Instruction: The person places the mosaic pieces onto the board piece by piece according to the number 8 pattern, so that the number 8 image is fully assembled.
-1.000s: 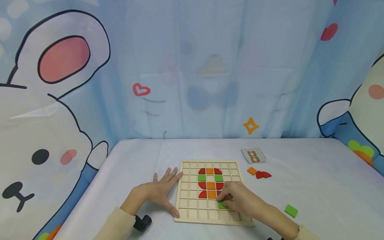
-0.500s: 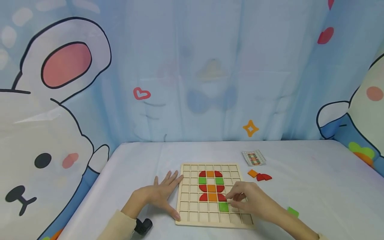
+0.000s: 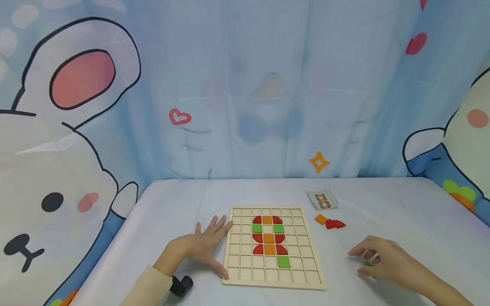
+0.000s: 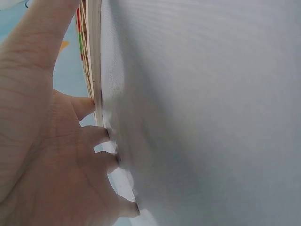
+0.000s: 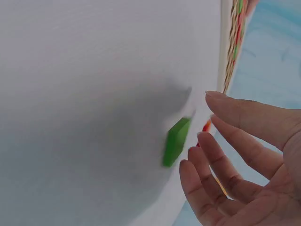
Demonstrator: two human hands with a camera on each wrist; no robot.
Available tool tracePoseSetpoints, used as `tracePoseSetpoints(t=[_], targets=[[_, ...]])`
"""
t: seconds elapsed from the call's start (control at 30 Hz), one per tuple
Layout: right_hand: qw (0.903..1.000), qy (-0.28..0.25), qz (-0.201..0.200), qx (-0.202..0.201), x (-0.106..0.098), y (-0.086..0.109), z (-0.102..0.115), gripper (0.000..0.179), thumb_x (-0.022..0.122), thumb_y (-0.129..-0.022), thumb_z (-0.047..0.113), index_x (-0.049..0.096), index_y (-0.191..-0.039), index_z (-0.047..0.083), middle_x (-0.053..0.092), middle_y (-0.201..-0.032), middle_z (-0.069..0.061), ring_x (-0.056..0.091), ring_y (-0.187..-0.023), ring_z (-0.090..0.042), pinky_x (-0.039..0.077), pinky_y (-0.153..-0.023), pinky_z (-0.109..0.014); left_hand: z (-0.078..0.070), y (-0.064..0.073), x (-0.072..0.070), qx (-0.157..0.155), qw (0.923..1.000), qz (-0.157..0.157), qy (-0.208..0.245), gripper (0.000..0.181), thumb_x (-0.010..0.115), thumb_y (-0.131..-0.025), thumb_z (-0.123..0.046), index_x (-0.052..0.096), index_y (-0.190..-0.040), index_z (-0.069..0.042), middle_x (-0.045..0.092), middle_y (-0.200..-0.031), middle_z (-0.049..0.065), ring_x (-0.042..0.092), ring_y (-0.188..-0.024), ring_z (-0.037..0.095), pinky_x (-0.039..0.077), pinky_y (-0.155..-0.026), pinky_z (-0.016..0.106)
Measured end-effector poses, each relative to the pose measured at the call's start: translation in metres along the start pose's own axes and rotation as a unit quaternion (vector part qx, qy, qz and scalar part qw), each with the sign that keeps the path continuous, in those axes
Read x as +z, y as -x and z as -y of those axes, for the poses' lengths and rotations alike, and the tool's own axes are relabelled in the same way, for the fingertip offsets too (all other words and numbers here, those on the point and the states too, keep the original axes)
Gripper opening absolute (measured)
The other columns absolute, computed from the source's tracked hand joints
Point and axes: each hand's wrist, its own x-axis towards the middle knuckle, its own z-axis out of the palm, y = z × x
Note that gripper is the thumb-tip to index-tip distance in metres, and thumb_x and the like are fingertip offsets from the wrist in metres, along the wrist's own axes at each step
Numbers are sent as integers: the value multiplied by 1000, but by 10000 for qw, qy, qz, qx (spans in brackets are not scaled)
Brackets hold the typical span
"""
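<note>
My left hand (image 3: 206, 246) rests with spread fingers against the left edge of a wooden grid board (image 3: 254, 274); in the left wrist view the fingertips touch the cloth beside it. Red, orange and green pieces fill several cells, with a green square tile (image 3: 283, 261) lowest. To the right of the board, my right hand (image 3: 390, 261) hovers over a loose green tile (image 5: 177, 141), mostly hidden by the fingers in the head view. The right wrist view shows loosely bent fingers and a thumb apart from that tile, holding nothing.
Behind the right hand lie an orange square (image 3: 321, 219) and red rounded pieces (image 3: 335, 224). A printed pattern card (image 3: 323, 199) lies farther back. White cloth covers the table (image 3: 183, 195), and a cartoon curtain (image 3: 245, 148) hangs behind it.
My right hand has let go of the green tile in the board's lower cell and moved right, off the board, to the loose green tile. The left hand has stayed put.
</note>
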Motion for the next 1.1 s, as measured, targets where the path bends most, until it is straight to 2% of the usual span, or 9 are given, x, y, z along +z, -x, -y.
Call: tracePoseSetpoints(t=[0.2, 0.37, 0.7, 0.87, 1.1], targets=[[9989, -150, 50, 451, 0, 7, -20, 33, 92, -75, 5, 78, -104, 1, 70, -96, 3, 61, -85, -18, 58, -71, -27, 3, -2, 1, 9, 10000, 26, -35, 134, 92, -75, -54, 6, -170, -17, -4, -176, 14, -9, -161, 34, -4, -120, 74], [9985, -334, 245, 370, -4, 7, -24, 28, 90, -77, 2, 78, -103, -2, 70, -93, 1, 60, -82, -17, 57, -69, -24, 2, -3, 2, -50, 10000, 56, -64, 134, 92, -75, -54, 6, -170, -17, -4, -176, 14, -8, -161, 34, -3, -120, 74], [9955, -547, 460, 622, -9, 2, -23, 24, 89, -77, -2, 78, -99, -2, 71, -89, 1, 59, -80, -18, 56, -68, -25, -1, -3, 0, -149, 9998, 91, -106, 135, 92, -74, -54, 5, -170, -17, -5, -176, 13, -9, -161, 33, -1, -122, 72], [9962, -478, 379, 627, -8, 1, -24, 25, 91, -75, 0, 79, -97, 2, 71, -88, 3, 59, -80, -17, 55, -67, -23, -2, -2, -1, -135, 9998, 86, -72, 134, 93, -75, -54, 6, -170, -17, -4, -176, 13, -9, -161, 33, -2, -121, 73], [9993, -282, 197, 155, -6, 0, -18, 23, 90, -76, -1, 82, -96, 5, 74, -89, 2, 61, -77, -15, 56, -67, -22, -3, -2, -1, -126, 9999, 80, -42, 134, 93, -75, -54, 6, -170, -15, -4, -176, 13, -9, -161, 33, -2, -121, 72]])
